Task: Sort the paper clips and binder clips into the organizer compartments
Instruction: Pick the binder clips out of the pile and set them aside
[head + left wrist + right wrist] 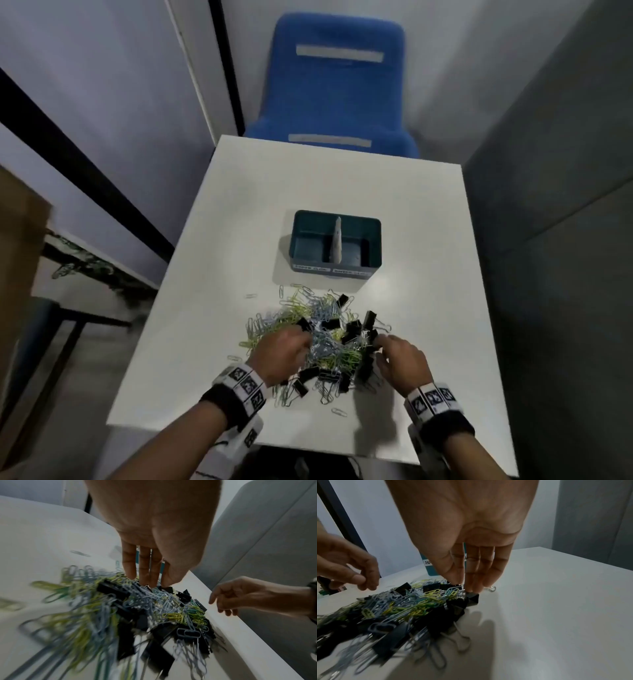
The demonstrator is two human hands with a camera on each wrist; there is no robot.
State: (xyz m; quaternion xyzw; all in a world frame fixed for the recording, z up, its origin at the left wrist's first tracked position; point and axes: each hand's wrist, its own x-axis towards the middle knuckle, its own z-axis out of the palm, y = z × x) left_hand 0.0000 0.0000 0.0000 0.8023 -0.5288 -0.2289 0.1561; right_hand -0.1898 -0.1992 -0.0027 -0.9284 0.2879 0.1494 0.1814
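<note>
A mixed pile of yellow-green and pale blue paper clips and black binder clips lies on the white table. Beyond it stands the teal two-compartment organizer, both sides looking empty. My left hand reaches into the pile's left side, and its straight fingertips touch the clips. At the pile's right edge my right hand points its fingers down. Those fingertips rest on a black binder clip. Neither hand shows a clip lifted.
Loose paper clips lie scattered near the table's front edge. A blue chair stands behind the table. Grey partition walls close in the right side. A brown box and a dark frame stand at the left.
</note>
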